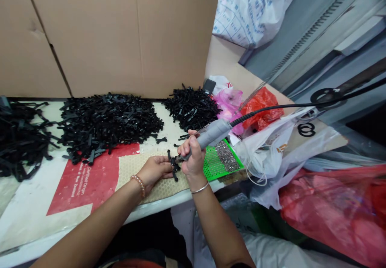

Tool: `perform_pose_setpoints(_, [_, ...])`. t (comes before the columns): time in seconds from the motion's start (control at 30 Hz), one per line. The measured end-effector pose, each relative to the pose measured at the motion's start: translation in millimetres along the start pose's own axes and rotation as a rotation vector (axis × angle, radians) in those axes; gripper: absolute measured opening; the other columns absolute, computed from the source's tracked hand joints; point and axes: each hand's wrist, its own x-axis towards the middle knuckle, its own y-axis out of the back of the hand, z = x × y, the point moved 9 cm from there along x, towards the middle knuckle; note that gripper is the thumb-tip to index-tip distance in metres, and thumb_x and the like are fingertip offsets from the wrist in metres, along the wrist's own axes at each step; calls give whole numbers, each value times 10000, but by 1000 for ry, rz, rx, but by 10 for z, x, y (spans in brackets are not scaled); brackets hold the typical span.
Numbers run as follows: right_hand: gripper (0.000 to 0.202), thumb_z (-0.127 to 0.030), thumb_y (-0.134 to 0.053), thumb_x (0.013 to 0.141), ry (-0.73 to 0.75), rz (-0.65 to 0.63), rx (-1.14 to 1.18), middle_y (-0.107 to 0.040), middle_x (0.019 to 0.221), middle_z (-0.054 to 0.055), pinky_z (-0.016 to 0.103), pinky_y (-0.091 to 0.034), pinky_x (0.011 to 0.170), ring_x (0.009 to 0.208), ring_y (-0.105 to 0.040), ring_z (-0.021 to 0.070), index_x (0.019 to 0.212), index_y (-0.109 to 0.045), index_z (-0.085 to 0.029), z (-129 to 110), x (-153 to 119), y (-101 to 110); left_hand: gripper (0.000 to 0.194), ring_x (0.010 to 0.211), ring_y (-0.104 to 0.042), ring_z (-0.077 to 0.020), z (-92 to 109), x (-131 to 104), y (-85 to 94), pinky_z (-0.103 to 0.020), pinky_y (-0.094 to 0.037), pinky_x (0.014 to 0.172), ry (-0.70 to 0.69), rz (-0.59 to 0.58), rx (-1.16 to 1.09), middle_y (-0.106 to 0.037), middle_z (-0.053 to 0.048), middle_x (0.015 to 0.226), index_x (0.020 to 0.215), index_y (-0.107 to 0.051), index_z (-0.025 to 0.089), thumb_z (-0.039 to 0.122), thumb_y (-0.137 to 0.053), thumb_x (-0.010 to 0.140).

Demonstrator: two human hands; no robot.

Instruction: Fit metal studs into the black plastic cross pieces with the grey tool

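Evidently, the step in hand is working the tip of the grey corded driver (212, 134) against a small black part (173, 163). The left hand (154, 171) pinches that part over the honeycomb-patterned mat (163, 188); the right hand (193, 155) wraps round the driver, coming in from two o'clock. The next move, I judge, calls for a steady pinch and a well-aligned tip. The part looks dark and slim, with knobbed ends towards twelve and six o'clock (whether one piece or several, I cannot tell). A green tray (211, 164) lies at three o'clock from it.
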Motion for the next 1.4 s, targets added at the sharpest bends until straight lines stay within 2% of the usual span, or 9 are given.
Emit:
perform_pose_setpoints(0.23, [317, -398, -681, 733, 36, 6, -2, -363, 466, -112, 178, -330, 428, 385, -314, 56, 919, -539, -184, -19, 21, 22, 201, 676, -642, -133, -12, 34, -1, -229, -547, 648, -7, -20, 6, -706, -69, 761, 798, -692, 86, 70, -690, 598])
perform_pose_setpoints(0.83, [323, -406, -674, 737, 39, 0, -56, -360, 468, -109, 185, -335, 434, 393, -318, 63, 928, -532, -189, 9, -11, 25, 215, 655, -646, -129, 11, 4, -28, -221, -539, 643, -6, -29, -6, -711, -64, 716, 777, -687, 95, 94, -743, 569])
perform_pose_setpoints(1.17, [247, -326, -656, 784, 50, -137, -53, -408, 483, -106, 179, -354, 431, 384, -361, 54, 932, -521, -181, 59, -46, -86, 121, 620, -644, -120, 5, 3, -3, -228, -565, 639, 33, -15, -15, -709, -66, 715, 721, -682, 85, 29, -664, 615])
perform_pose_setpoints(1.4, [297, -389, -674, 744, -37, -220, -140, -397, 500, -103, 186, -331, 400, 373, -354, 57, 871, -493, -191, 164, -39, -133, 125, 598, -642, -117, -20, 35, 26, -211, -562, 601, 56, -11, 1, -695, -42, 673, 692, -684, 98, 19, -677, 595])
